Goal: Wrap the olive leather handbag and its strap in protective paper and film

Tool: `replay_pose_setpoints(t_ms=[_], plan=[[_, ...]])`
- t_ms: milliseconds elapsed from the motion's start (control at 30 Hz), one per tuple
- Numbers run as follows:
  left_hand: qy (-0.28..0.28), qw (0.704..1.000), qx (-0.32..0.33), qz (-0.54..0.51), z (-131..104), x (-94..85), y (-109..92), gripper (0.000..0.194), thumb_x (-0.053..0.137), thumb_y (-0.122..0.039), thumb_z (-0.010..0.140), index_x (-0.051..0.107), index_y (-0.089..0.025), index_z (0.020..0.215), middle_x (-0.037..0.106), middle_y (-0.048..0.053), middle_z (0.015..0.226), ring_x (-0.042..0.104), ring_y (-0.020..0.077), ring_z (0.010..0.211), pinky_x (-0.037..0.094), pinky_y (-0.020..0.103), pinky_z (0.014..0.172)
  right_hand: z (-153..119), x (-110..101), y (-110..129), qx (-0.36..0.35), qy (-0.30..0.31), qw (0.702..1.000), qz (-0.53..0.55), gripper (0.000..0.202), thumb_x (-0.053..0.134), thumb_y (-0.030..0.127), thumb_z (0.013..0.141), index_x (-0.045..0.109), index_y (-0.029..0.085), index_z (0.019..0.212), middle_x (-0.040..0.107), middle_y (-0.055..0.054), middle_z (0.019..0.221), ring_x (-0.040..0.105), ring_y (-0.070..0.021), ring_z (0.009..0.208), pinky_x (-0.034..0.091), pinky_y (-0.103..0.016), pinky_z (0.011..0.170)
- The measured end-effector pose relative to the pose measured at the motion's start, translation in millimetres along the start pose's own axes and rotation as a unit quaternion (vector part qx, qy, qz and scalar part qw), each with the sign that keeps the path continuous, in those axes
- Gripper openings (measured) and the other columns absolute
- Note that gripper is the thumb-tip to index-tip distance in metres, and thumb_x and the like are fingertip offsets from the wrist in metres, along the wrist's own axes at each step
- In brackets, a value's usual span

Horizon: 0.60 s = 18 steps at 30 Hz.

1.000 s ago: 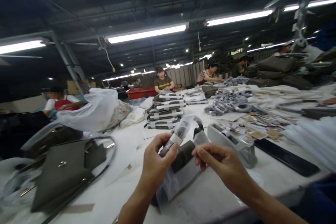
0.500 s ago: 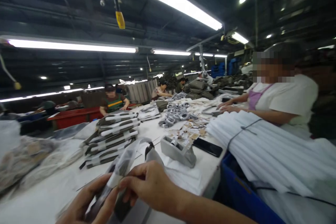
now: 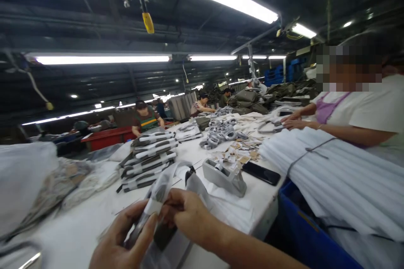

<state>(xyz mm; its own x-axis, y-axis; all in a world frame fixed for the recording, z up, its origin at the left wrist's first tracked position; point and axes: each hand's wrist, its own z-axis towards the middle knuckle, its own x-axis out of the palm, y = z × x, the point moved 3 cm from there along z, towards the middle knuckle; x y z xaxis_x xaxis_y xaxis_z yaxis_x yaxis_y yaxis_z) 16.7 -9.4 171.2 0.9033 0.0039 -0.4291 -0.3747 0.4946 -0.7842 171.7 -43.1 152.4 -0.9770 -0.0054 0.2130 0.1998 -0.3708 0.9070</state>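
Note:
At the bottom centre, my left hand [image 3: 126, 235] is closed round a dark strap wrapped in thin white sheet [image 3: 153, 207]. My right hand [image 3: 186, 214] pinches the same wrapped strap from the right; its fingertips are partly hidden behind the wrap. Dark olive fabric hangs below both hands. Beyond them stands a grey tape dispenser [image 3: 224, 178], with a black phone [image 3: 261, 173] to its right. A stack of wrapped olive straps [image 3: 150, 159] lies on the white table [image 3: 78, 227], left of the dispenser.
A blue bin [image 3: 303, 227] at the right holds a tied bundle of white foam sheets [image 3: 334, 176]. Paper tags [image 3: 241, 151] and grey rolled straps [image 3: 221, 132] lie farther back. A person in a purple apron [image 3: 331, 107] works at the right; plastic-wrapped goods [image 3: 28, 185] sit left.
The view has shifted, so the table items and both hands appear farther right. My hands still hold the wrapped strap, and my right fingers have curled in behind it.

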Motion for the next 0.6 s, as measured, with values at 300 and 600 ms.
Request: replay_pose_setpoints(t_ms=[300, 600], plan=[[0.019, 0.997, 0.016, -0.075, -9, 2.3, -21, 0.038, 0.07, -0.05, 0.08, 0.066, -0.021, 0.103, 0.074, 0.005, 0.099, 0.068, 0.0236, 0.09, 0.051, 0.033, 0.084, -2, 0, 1, -0.014, -0.042, 0.999, -0.018, 0.018, 0.07, 0.035, 0.078, 0.065, 0.018, 0.074, 0.054, 0.002, 0.062, 0.049, -0.0134, 0.061, 0.039, -0.028, 0.06], [0.039, 0.995, 0.046, -0.085, -5, 3.3, -24, 0.027, 0.067, -0.042, 0.084, 0.064, -0.02, 0.1, 0.072, 0.003, 0.095, 0.066, 0.0202, 0.092, 0.05, 0.03, 0.082, 3, 8, 2, -0.046, -0.081, 0.994, -0.056, 0.016, 0.062, 0.028, 0.078, 0.063, 0.019, 0.064, 0.056, 0.001, 0.064, 0.052, -0.0135, 0.058, 0.041, -0.026, 0.054]])
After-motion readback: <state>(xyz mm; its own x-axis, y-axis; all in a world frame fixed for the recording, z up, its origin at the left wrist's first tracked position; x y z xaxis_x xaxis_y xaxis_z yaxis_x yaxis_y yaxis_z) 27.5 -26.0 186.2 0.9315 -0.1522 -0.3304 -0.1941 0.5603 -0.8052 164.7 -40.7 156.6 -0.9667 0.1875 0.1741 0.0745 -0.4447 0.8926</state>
